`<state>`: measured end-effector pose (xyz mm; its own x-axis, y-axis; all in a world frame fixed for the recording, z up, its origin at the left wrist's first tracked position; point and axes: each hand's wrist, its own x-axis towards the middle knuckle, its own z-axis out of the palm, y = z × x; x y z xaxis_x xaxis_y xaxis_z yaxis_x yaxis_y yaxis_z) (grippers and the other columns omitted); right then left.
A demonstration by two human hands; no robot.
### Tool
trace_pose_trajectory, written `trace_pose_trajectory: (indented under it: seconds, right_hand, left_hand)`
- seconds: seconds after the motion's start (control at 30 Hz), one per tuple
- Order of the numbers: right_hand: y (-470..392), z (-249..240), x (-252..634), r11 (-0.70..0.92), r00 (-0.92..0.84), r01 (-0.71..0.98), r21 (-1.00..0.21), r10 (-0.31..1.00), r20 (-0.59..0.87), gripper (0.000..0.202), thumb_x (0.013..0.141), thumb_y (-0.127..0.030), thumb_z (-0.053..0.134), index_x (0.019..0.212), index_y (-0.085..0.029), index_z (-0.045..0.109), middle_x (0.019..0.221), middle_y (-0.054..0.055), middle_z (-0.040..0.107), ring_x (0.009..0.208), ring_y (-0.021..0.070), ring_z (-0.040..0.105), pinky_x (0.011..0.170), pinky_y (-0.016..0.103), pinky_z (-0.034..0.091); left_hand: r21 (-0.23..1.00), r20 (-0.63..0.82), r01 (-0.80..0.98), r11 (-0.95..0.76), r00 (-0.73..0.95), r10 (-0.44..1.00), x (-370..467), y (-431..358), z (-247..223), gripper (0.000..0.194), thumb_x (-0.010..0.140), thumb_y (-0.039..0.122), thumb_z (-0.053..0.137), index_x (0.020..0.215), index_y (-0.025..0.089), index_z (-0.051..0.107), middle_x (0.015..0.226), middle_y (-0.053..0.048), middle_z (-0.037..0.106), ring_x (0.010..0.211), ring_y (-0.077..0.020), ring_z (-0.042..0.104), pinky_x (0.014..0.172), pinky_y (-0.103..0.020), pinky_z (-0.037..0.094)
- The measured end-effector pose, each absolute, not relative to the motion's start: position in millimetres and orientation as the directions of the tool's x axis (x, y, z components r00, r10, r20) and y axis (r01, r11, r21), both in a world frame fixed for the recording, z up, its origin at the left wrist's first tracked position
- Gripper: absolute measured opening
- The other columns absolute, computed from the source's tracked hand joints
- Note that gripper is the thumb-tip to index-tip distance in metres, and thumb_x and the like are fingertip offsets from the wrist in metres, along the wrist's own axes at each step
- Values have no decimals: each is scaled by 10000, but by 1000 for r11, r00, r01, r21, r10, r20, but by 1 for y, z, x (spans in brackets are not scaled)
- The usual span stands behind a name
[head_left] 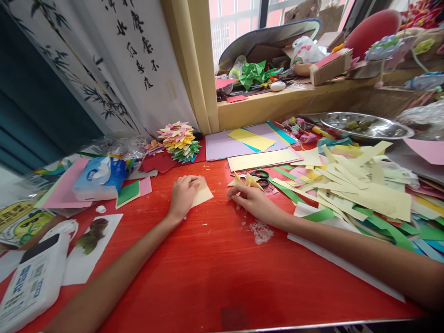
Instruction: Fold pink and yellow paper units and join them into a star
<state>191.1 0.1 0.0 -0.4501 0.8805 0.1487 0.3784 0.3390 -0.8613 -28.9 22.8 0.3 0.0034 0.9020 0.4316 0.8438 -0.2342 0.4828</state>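
Observation:
My left hand (183,196) rests on a small pale yellow paper (203,193) on the red table, its fingers curled over the paper's left part. To the right, my right hand (248,200) is beside small folded yellow paper pieces (252,181), fingers bent and thumb apart from them; nothing shows in its grasp. Just behind those pieces lie black-handled scissors (262,177). A layered origami piece (178,141) in pink, yellow and green stands farther back.
Cut paper strips (354,180) heap at the right, near a metal bowl (366,126). Coloured sheets (222,143) lie at the back. A tissue pack (100,178) and a white box (36,282) are at the left. Plastic scraps (261,232) lie below my right hand.

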Motion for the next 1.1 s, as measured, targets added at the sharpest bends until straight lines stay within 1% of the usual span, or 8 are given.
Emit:
trace_pose_trajectory:
  seconds: [0.1, 0.2, 0.3, 0.47, 0.63, 0.87, 1.0, 1.1]
  right_hand:
    - [0, 0, 192, 352, -458, 358, -865, 874, 166, 151, 804, -204, 411, 849, -202, 555, 834, 20, 599, 655, 119, 525, 605, 259, 404]
    - [-2, 3, 192, 323, -457, 318, -891, 876, 154, 167, 812, -266, 436, 917, -194, 544, 823, 19, 591, 610, 103, 528, 596, 250, 408]
    - [-3, 5, 191, 299, -448, 287, -910, 881, 148, 240, 809, -323, 464, 993, -187, 535, 849, 27, 589, 587, 94, 525, 594, 245, 413]
    - [-3, 6, 191, 350, -500, 253, -902, 845, 187, 196, 830, -296, 438, 933, -196, 571, 798, 16, 580, 596, 98, 500, 590, 237, 405]
    - [-4, 9, 191, 395, -532, 287, -873, 823, 198, 199, 832, -285, 436, 883, -189, 603, 718, 7, 556, 589, 102, 467, 560, 227, 377]
    - [-3, 5, 192, 350, -519, 288, -891, 839, 161, 217, 844, -256, 396, 874, -175, 595, 584, -14, 493, 547, 103, 460, 539, 228, 362]
    - [0, 1, 192, 309, -462, 286, -907, 874, 152, 229, 839, -288, 406, 882, -172, 599, 609, -6, 518, 545, 98, 460, 538, 228, 360]
    - [2, 1, 192, 304, -428, 264, -915, 887, 172, 224, 836, -288, 402, 849, -167, 590, 632, -4, 528, 547, 93, 457, 538, 228, 357]
  left_hand:
    - [414, 503, 846, -337, 96, 859, -24, 16, 4, 147, 811, 246, 466, 863, 200, 595, 918, -32, 632, 870, -186, 524, 817, -349, 369]
    - [352, 538, 832, -428, 195, 820, -21, 9, 8, 138, 827, 239, 456, 862, 203, 585, 899, -31, 626, 868, -175, 521, 818, -336, 373]
    - [349, 540, 761, -547, 314, 781, -19, 3, 10, 172, 850, 242, 417, 867, 203, 583, 860, -30, 619, 842, -161, 521, 776, -303, 407]
    - [338, 531, 619, -709, 497, 686, -16, 0, 8, 189, 859, 215, 402, 904, 188, 583, 833, -39, 609, 830, -138, 527, 763, -272, 431]
    - [343, 484, 593, -728, 553, 679, -13, -2, 7, 205, 855, 251, 418, 945, 187, 591, 857, -50, 620, 863, -143, 530, 796, -285, 439]
    - [293, 457, 609, -737, 588, 667, -12, -4, 9, 225, 857, 257, 408, 1004, 180, 560, 925, -66, 613, 947, -167, 514, 858, -313, 421]
    - [195, 460, 593, -782, 649, 606, -10, -3, 10, 302, 824, 279, 474, 1109, 179, 496, 1048, -80, 566, 1034, -188, 468, 911, -345, 391]
    - [120, 481, 574, -810, 680, 553, -10, -3, 10, 348, 812, 265, 498, 1148, 182, 463, 1086, -89, 532, 1045, -194, 452, 907, -357, 391]
